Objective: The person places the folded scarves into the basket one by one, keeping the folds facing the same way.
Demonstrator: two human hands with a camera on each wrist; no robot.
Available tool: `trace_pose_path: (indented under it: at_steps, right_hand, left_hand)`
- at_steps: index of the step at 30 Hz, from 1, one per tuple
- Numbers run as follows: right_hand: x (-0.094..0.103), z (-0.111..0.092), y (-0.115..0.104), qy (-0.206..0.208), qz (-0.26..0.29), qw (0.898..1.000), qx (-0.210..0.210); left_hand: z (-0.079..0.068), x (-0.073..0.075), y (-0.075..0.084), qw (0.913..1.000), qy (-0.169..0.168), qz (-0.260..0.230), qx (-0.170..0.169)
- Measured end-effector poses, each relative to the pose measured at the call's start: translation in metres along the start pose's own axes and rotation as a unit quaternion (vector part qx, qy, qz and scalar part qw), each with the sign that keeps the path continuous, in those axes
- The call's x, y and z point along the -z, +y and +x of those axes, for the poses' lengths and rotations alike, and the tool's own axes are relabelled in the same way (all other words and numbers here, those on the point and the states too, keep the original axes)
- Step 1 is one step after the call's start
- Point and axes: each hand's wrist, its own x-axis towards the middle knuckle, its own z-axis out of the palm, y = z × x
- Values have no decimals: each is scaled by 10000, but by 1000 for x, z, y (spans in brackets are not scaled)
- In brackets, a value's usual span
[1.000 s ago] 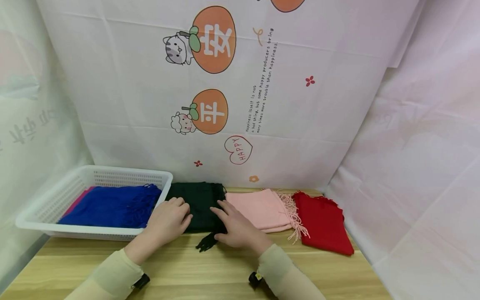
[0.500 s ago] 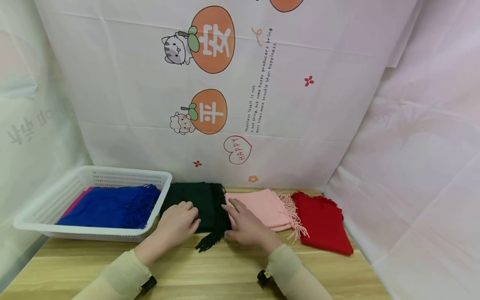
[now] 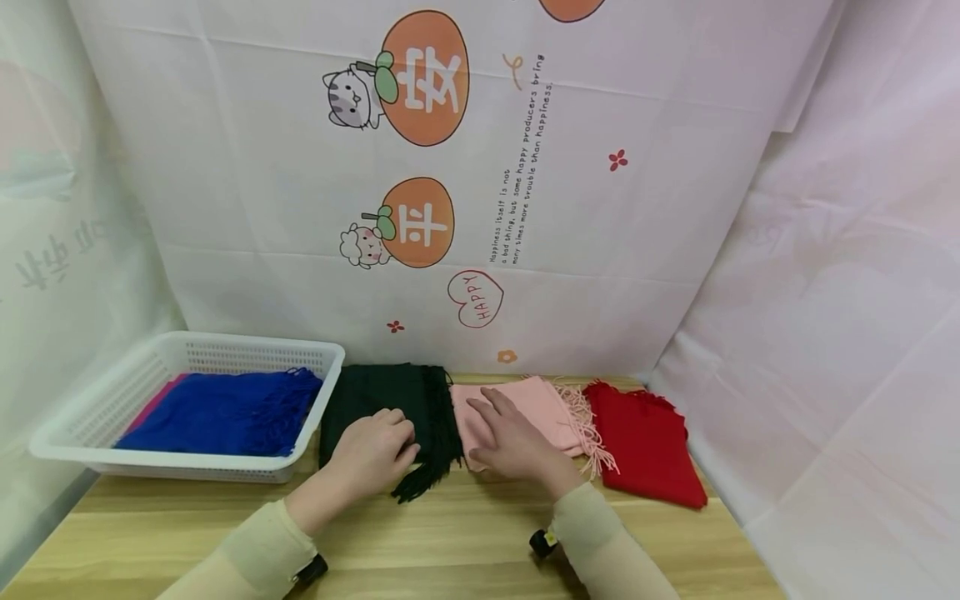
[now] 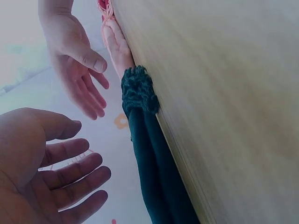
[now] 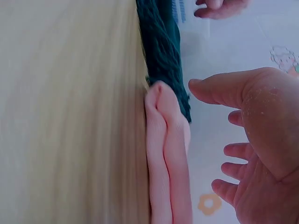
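Note:
A dark green scarf (image 3: 360,392), folded with its fringe on the right, lies beside the basket. My left hand (image 3: 372,456) hovers over its front part; in the left wrist view the fingers (image 4: 79,184) are loosely bent, apart from the cloth. To the right lies a folded pink scarf (image 3: 543,400) with fringe at its right end. Over its left part is my right hand (image 3: 510,433), fingers spread and holding nothing. The right wrist view shows a gap between that thumb and the pink folds (image 5: 168,154). A red folded scarf (image 3: 645,442) lies farthest right.
At the left stands a white plastic basket (image 3: 67,442) holding a blue scarf (image 3: 217,412) over a magenta cloth (image 3: 153,402). The wooden table (image 3: 435,550) runs up to a printed white backdrop (image 3: 585,250); a white sheet (image 3: 847,333) hangs at the right.
Both hands have moved to the right, the left farther over the green scarf, the right from the green fringe to above the pink scarf. The scarves and basket stay in place.

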Motion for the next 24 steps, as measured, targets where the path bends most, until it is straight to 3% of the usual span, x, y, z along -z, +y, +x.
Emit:
trace_pose_path:
  at_steps: [10, 17, 24]
  right_hand:
    - [18, -10, 29, 219, 104, 9987, -438]
    - [26, -15, 47, 522, -26, 9980, -367]
    - [32, -17, 55, 545, -21, 9966, -624]
  left_hand:
    - [4, 2, 9, 9994, -176, -297, 75]
    - [10, -1, 16, 9986, -317, -398, 165]
    - [16, -5, 25, 9980, -373, -473, 164]
